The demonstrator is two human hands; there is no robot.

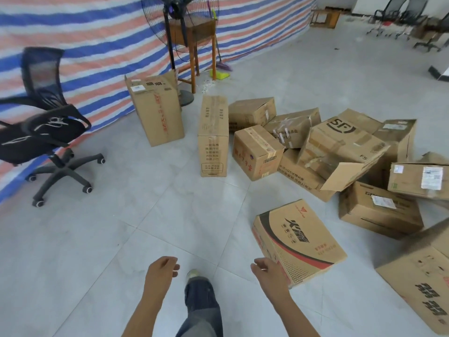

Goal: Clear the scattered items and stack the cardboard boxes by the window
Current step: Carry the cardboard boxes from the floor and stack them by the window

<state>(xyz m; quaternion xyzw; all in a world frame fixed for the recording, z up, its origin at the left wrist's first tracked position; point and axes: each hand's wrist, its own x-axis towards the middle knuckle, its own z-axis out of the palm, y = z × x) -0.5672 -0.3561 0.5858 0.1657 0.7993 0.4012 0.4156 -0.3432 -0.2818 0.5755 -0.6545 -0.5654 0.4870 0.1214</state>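
Several cardboard boxes lie scattered over the grey tiled floor. A tall box [156,110] stands by the striped tarp, a narrow upright box [213,137] to its right. A jumbled heap with an open SF-marked box [340,144] fills the right side. Nearest me lies a box with a red and black print [300,242]. My right hand [267,271] hovers at that box's near left corner, fingers loosely curled, holding nothing. My left hand [161,271] hangs over bare floor, fingers curled and empty. My leg and shoe [194,276] step between them.
A black office chair [46,127] stands at left against the striped tarp [85,45]. A standing fan [179,25] and wooden stool [194,45] are behind the boxes, with a broom and dustpan [221,71]. More chairs [401,18] stand far right.
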